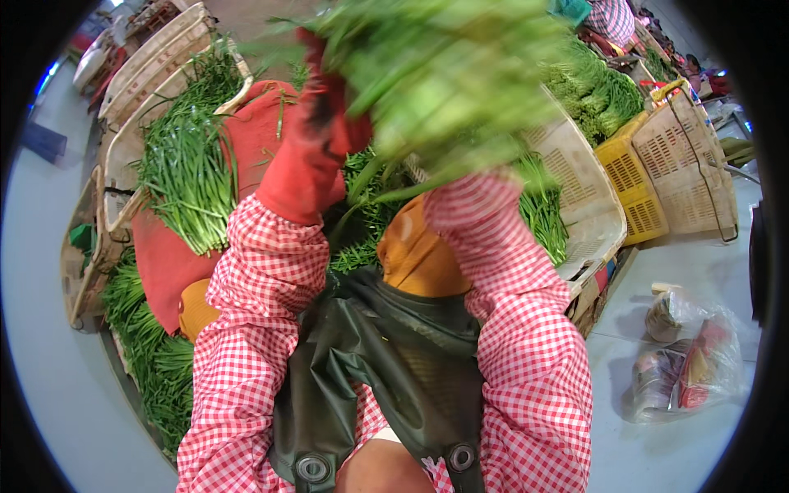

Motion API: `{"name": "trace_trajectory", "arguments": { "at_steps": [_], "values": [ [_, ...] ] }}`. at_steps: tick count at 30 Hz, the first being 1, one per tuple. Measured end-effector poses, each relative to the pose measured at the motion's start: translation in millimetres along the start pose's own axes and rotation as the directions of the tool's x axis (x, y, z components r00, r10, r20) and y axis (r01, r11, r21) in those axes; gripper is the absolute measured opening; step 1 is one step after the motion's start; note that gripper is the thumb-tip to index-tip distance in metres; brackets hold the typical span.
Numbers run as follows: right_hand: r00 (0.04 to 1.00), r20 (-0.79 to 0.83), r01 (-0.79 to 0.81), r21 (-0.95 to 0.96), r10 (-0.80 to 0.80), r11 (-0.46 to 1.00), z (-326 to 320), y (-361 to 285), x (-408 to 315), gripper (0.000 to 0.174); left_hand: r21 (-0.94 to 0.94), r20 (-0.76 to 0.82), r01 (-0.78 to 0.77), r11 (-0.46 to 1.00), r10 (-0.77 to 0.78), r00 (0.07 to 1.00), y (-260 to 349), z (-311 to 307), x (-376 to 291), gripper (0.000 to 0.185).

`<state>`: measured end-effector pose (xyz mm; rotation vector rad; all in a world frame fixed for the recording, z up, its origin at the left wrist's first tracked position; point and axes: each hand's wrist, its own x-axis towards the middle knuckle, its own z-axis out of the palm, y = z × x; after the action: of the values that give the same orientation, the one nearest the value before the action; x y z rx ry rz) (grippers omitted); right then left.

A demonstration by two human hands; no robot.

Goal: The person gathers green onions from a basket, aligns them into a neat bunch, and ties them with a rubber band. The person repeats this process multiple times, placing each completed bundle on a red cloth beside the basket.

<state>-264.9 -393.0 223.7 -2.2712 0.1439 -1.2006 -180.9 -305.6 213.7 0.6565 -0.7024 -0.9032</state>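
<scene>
My left hand [327, 126], in a red glove with dark patches, is raised at the left edge of a large bundle of leafy greens [456, 80]. One gloved finger points up; the bundle covers part of the glove, so its grip is unclear. Motion blurs the bundle, which is up in front of me. Its lower edge hides my right hand, where the red-checked right sleeve [493, 228] ends. Below lie more loose greens [363, 246]. A bunch of long green stalks [185, 179], pale ends toward me, rests on a red cloth [253, 117] at left.
Pale plastic crates [120, 179] stand at left, some stacked. Another pale crate [585, 203] and a yellow crate [629, 179] are at right, with piled greens [592, 92] behind. A clear plastic bag of things [690, 363] sits on the floor. Another person's checked clothing [610, 21] shows at far right.
</scene>
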Motion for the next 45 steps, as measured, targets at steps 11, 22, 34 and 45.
{"name": "trace_trajectory", "arguments": {
  "at_steps": [11,22,34,45],
  "values": [
    [0.338,0.595,-0.471,0.778,0.729,-0.416,137,-17,-147,0.033,-0.465,-0.566,0.143,0.873,-0.418,0.710,6,-134,-184,0.060],
    [0.324,0.849,-0.920,0.385,0.417,-0.069,168,-37,-158,0.074,-0.360,-0.414,0.309,0.880,-0.448,0.792,-25,-126,-250,0.054],
    [0.863,0.445,-0.484,0.594,0.238,0.642,127,-68,-2,0.075,0.765,-0.025,-0.071,0.640,0.139,0.990,88,-128,-148,0.058],
    [0.844,0.536,-0.347,0.511,0.023,0.787,143,-67,49,0.057,0.988,0.141,-0.123,-0.090,0.241,0.960,138,-117,-96,0.036]
  ]
}}
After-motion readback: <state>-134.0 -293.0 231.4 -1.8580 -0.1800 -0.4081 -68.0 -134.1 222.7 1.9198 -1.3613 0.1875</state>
